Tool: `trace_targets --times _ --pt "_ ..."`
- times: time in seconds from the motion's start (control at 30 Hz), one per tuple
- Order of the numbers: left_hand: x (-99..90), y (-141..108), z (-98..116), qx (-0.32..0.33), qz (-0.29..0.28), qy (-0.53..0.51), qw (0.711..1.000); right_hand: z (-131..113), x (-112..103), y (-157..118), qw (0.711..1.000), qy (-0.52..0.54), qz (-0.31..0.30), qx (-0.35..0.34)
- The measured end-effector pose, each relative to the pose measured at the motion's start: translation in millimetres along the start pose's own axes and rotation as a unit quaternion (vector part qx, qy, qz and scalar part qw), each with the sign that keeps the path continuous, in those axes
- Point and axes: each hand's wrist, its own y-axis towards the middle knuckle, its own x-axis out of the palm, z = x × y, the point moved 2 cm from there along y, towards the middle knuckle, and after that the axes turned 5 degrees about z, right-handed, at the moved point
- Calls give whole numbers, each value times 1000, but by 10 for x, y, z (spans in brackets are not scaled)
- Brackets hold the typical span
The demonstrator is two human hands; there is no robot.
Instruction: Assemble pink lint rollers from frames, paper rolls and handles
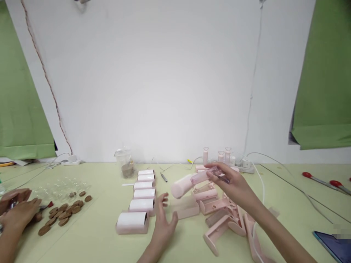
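My left hand (162, 223) is raised just above the table, thumb and fingers apart, with nothing between them. Just right of it lies a pale pink half-round housing (188, 211), partly blurred. In my right hand (229, 179) is a pink cylindrical part (182, 187), pointing left and slightly down, with a narrower translucent section near the fingers. A dark slim object (223, 179) shows under these fingers; its kind cannot be made out. Left of my left hand stands a column of pink-based parts with white curved covers (132, 221).
Loose pink housings (216, 233) are heaped at right, crossed by a white cable (261, 182). Brown discs (64, 213) lie at left beside another person's hands (19, 208). A plastic bag (126, 164), a pen-like tool (163, 177), red-handled tools (319, 179) and a phone (333, 246) are around.
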Motion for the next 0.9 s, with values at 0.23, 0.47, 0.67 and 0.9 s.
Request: trace_targets --times 0.23,0.47,0.67,0.9 --pt "366 -265 129 -354 -224 -372 828 236 410 -426 990 110 -65 54" --pt "319 -396 28 -432 -176 -293 834 451 673 -677 981 172 -45 77" --pt "267 -339 120 -464 -218 -243 824 416 554 -625 958 257 -69 108" --pt "8 -343 71 -424 -361 -244 794 723 200 -351 958 241 33 154"
